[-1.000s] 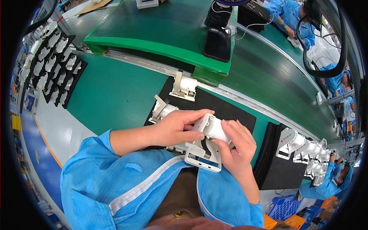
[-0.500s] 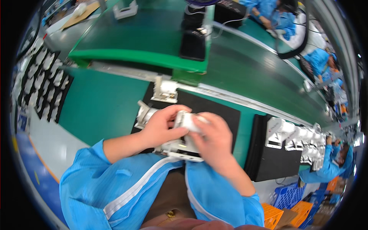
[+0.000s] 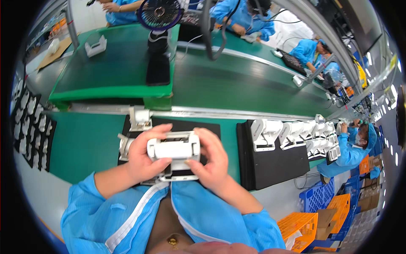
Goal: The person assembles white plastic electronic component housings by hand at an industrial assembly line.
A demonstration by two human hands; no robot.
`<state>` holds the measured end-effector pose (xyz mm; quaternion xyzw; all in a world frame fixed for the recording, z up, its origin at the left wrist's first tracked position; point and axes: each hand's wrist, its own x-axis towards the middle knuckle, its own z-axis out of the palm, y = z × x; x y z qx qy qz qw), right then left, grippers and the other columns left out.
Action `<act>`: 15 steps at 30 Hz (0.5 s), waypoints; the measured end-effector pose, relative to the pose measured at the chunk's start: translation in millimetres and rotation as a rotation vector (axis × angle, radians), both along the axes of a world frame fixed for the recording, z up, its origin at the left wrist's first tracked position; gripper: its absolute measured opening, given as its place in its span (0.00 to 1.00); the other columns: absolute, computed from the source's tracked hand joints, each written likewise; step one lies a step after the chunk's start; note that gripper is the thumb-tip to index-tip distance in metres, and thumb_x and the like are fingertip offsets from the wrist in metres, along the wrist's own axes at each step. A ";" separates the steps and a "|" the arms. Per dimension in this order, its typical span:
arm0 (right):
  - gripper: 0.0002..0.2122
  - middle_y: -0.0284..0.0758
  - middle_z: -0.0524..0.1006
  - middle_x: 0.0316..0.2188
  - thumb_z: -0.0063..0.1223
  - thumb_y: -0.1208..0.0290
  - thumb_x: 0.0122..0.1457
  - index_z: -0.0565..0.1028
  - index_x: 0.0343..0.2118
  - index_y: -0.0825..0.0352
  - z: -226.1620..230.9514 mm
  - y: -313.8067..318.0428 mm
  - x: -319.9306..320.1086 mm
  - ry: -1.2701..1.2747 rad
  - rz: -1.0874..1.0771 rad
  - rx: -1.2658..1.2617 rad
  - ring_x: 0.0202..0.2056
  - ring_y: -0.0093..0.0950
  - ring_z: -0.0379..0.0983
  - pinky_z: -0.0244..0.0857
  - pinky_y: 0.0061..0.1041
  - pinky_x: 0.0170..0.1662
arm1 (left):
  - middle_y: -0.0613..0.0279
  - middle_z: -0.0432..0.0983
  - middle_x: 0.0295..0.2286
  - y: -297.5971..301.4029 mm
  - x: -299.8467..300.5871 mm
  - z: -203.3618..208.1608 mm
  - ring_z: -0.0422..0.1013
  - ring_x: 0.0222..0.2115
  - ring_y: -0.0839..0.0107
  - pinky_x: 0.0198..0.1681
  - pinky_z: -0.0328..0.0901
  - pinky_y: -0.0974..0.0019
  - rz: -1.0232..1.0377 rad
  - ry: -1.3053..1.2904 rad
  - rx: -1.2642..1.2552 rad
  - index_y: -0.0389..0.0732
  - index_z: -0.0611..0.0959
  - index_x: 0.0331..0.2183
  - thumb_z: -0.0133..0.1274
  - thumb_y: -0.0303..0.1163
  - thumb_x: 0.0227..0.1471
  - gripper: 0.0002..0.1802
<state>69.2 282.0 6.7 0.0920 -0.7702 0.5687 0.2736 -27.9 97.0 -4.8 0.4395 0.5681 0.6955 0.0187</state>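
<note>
A white plastic housing [image 3: 174, 150] with a rounded barrel and a rectangular frame is held level close in front of my body. My left hand [image 3: 144, 155] grips its left end, thumb along the lower edge. On its right end my right hand [image 3: 210, 160] is closed, thumb near the lower right corner. Beneath them lies a black mat [image 3: 182, 125], partly covered by my hands. Two similar white units stand on it: one upright part [image 3: 140, 119] behind my left hand, another [image 3: 125, 146] to its left, half hidden by that hand.
Finished-looking white units [image 3: 265, 133] stand in rows on a black foam pad [image 3: 279, 167] at right. Dark trays of white parts [image 3: 31, 131] sit far left. A green raised platform [image 3: 114, 63] carries a fan [image 3: 160, 15]. Co-workers in blue [image 3: 354, 148] sit beyond; orange crates [image 3: 298, 228] stand lower right.
The view has swung to the right, so the bench appears farther left. My hands have spread to the housing's two ends, and its barrel now lies crosswise between them.
</note>
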 end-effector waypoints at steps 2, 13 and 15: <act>0.34 0.48 0.60 0.57 0.68 0.73 0.45 0.63 0.55 0.72 0.0 5.8 6.1 0.036 0.058 -0.052 0.54 0.40 0.66 0.72 0.34 0.49 | 0.37 0.68 0.49 4.4 -4.1 8.2 0.69 0.48 0.52 0.49 0.64 0.56 0.054 0.290 -0.076 0.35 0.72 0.44 0.66 0.35 0.41 0.29; 0.31 0.57 0.67 0.51 0.69 0.68 0.45 0.67 0.50 0.76 -27.6 18.4 35.2 0.253 -0.075 0.103 0.52 0.45 0.69 0.66 0.37 0.52 | 0.48 0.76 0.42 24.0 19.2 10.5 0.73 0.41 0.50 0.42 0.69 0.55 0.044 0.552 -0.058 0.41 0.78 0.36 0.71 0.34 0.31 0.27; 0.31 0.55 0.68 0.52 0.68 0.69 0.44 0.68 0.51 0.73 -28.2 23.6 41.2 0.176 -0.090 0.071 0.52 0.43 0.69 0.65 0.35 0.53 | 0.47 0.76 0.42 30.7 21.2 4.0 0.73 0.40 0.49 0.42 0.69 0.54 0.055 0.547 -0.115 0.41 0.78 0.36 0.71 0.37 0.31 0.27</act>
